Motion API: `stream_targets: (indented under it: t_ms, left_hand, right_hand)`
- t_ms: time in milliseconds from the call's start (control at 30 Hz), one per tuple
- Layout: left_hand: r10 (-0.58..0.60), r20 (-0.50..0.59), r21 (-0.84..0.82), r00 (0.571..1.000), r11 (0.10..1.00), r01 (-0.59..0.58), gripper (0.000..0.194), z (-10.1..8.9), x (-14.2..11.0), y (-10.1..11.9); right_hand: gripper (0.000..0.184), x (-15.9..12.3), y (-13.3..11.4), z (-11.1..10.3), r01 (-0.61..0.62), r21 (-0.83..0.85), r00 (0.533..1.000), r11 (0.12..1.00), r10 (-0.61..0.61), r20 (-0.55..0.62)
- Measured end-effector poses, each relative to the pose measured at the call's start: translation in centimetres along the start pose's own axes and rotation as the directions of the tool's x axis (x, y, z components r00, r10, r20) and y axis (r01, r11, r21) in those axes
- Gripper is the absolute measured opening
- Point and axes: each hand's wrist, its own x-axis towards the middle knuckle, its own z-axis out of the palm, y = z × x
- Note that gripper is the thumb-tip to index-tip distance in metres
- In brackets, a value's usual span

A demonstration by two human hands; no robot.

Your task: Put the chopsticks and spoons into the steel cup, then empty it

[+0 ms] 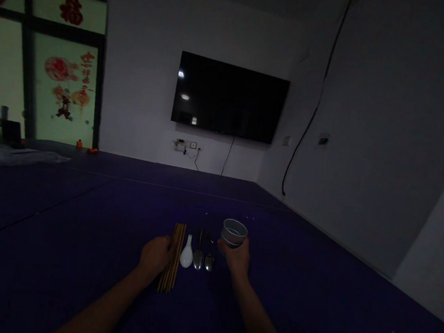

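A bundle of several wooden chopsticks (176, 256) lies lengthwise on the dark blue surface. My left hand (156, 256) is at the bundle's left side, its curled fingers gripping the chopsticks. Just right of them lies a white soup spoon (186, 256), bowl toward me. Two metal spoons, a larger metal spoon (198, 260) and a smaller metal spoon (209, 262), follow in the same row. My right hand (238, 257) is wrapped round a pale round cup (234, 232), which is upright with its mouth up. The cup's lower part is partly hidden by my fingers.
The dark blue surface (125, 204) reaches to the walls. A television (230, 99) hangs on the far wall, above sockets with cables. A black cable (307, 127) runs down the right wall. Plastic sheeting (16, 155) and small orange objects (92, 150) lie at the far left.
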Motion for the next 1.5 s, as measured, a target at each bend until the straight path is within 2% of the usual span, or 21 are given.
stream_targets:
  t_ms: [133,367,567,700,767,833,867,933,1000,1067,1133,1200,1367,1500]
  left_hand:
    - [-0.044,0.059,0.023,0.997,0.999,0.043,0.035,-0.2,0.1,0.2]
    - [-0.043,0.104,0.04,0.994,0.998,0.039,0.035,-0.3,0.2,0.2]
    - [-0.046,0.115,0.034,0.992,0.999,0.042,0.035,-0.1,0.4,0.1]
    - [-0.046,0.121,0.032,0.992,0.999,0.043,0.035,-0.2,0.3,0.1]
    - [-0.045,0.112,0.031,0.993,0.999,0.042,0.036,-0.2,0.3,0.1]
    - [-0.042,0.099,0.035,0.994,0.999,0.039,0.037,-0.2,0.3,0.2]
    - [-0.042,0.096,0.038,0.995,0.999,0.039,0.037,-0.2,0.3,0.2]
    - [-0.042,0.095,0.049,0.995,0.998,0.038,0.035,-0.2,0.3,0.3]
    - [-0.04,0.096,0.061,0.995,0.998,0.034,0.035,-0.3,0.3,0.4]
    - [-0.037,0.094,0.071,0.995,0.997,0.03,0.035,-0.3,0.2,0.5]
    - [-0.042,0.093,0.075,0.995,0.997,0.035,0.035,-0.4,0.2,0.6]
    - [-0.05,0.097,0.071,0.994,0.997,0.043,0.034,-0.4,0.2,0.6]
    - [-0.049,0.107,0.084,0.993,0.996,0.04,0.034,-0.5,0.3,0.6]
    - [-0.041,0.107,0.096,0.993,0.995,0.031,0.034,-0.7,0.3,0.6]
  right_hand:
    - [0.073,-0.3,-0.4,0.0,-0.014,0.04,1.0,0.999,0.013,0.016]
    - [0.076,-0.4,-0.3,0.1,0.008,0.049,0.999,0.999,-0.01,0.032]
    - [0.103,-0.1,0.8,0.7,0.041,0.037,0.999,0.998,-0.042,0.035]
    - [0.116,-0.6,-0.8,0.2,0.2,-0.021,0.976,0.979,-0.201,-0.079]
    - [0.107,-1.2,-2.4,-0.4,0.29,-0.101,0.929,0.952,-0.305,-0.207]
    - [0.086,-2.1,-4.1,-1.0,0.422,-0.128,0.866,0.897,-0.441,-0.234]
    - [0.069,-2.5,-4.8,-1.1,0.504,-0.112,0.834,0.856,-0.517,-0.192]
    - [0.039,-3.5,-5.5,-1.1,0.637,-0.058,0.77,0.769,-0.638,-0.001]
    - [0.03,-4.3,-5.5,-0.7,0.701,-0.027,0.7,0.712,-0.682,0.212]
    - [0.028,-4.8,-5.2,-0.2,0.746,-0.037,0.621,0.665,-0.674,0.399]
    - [0.026,-5.1,-4.8,0.2,0.772,-0.062,0.567,0.632,-0.643,0.515]
    - [0.025,-5.2,-4.7,0.4,0.778,-0.085,0.551,0.622,-0.612,0.567]
    - [0.026,-5.1,-4.9,0.3,0.747,-0.131,0.575,0.651,-0.535,0.62]
    - [0.028,-5.1,-5.2,0.1,0.73,-0.12,0.575,0.673,-0.509,0.641]
